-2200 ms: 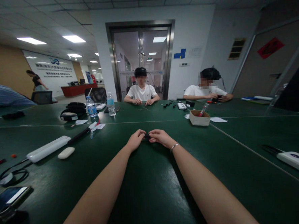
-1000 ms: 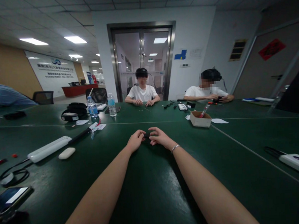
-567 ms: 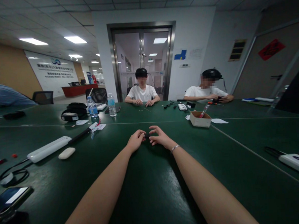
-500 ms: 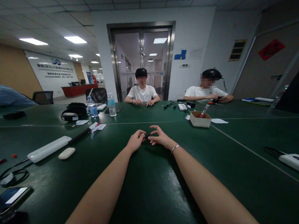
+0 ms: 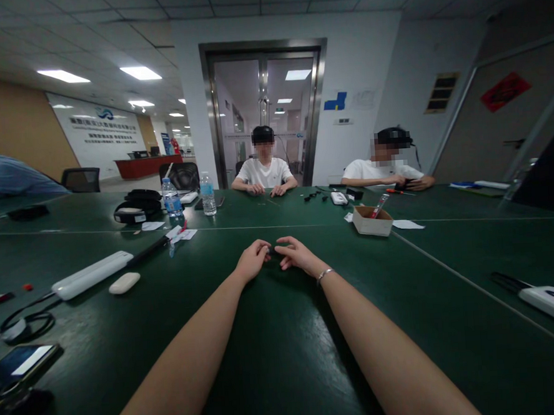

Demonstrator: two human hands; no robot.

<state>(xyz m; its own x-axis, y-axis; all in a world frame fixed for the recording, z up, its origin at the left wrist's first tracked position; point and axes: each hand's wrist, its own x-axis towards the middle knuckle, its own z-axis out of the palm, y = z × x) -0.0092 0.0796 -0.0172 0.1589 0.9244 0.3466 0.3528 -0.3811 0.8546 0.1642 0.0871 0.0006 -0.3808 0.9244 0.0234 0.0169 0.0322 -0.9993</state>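
Over the middle of the green table [image 5: 276,345], my left hand [image 5: 253,261] is closed in a pinch on a small dark object [image 5: 272,250]. Its kind is too small and dim to make out. My right hand [image 5: 299,256], with a bracelet at the wrist, faces it from the other side. Its fingers are curved and apart, the fingertips right beside the dark object; whether they touch it I cannot tell.
A white box [image 5: 372,222] stands ahead to the right. Two water bottles [image 5: 207,196], a black pouch [image 5: 137,206], a white power strip [image 5: 93,275], a white oval case [image 5: 124,283] and a phone [image 5: 19,370] are at left. Two people sit opposite, handling small things.
The fingers of my right hand have drawn a little closer together, and less of the dark object shows. My left hand has hardly moved.
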